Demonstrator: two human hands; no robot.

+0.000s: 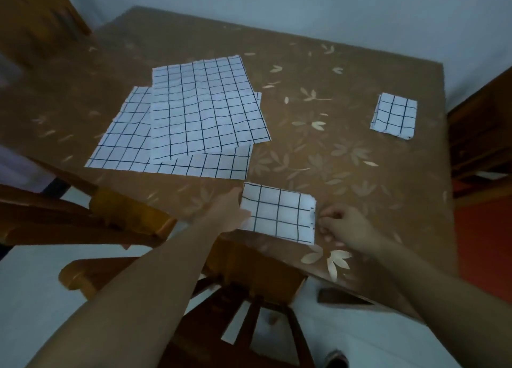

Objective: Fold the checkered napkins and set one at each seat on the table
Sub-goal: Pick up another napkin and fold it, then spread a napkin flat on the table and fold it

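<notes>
Folded napkin (278,214) between left hand (224,210) and right hand (343,226)

Table (318,151): near folded napkin (279,215), far folded napkin (394,115), perhaps three flat napkins (205,110) overlapping.

Lots of open tabletop mid-frame, gets cramped at the bottom edge

The bare tabletop (318,151) runs through the centre of the frame between the spread-out napkins (205,110) at centre left and the small folded napkin (394,115) at right. Those two are well apart, so there's easy passing room. Bottom centre is tighter: the near folded napkin (279,214) sits by the tabletop's edge, with the left hand (221,210) against its left side and the right hand (343,225) at its right side. A chair back (249,279) stands just below that edge, another chair (119,215) crowds the lower left, and a third chair (479,135) lines the frame's right edge.
</notes>
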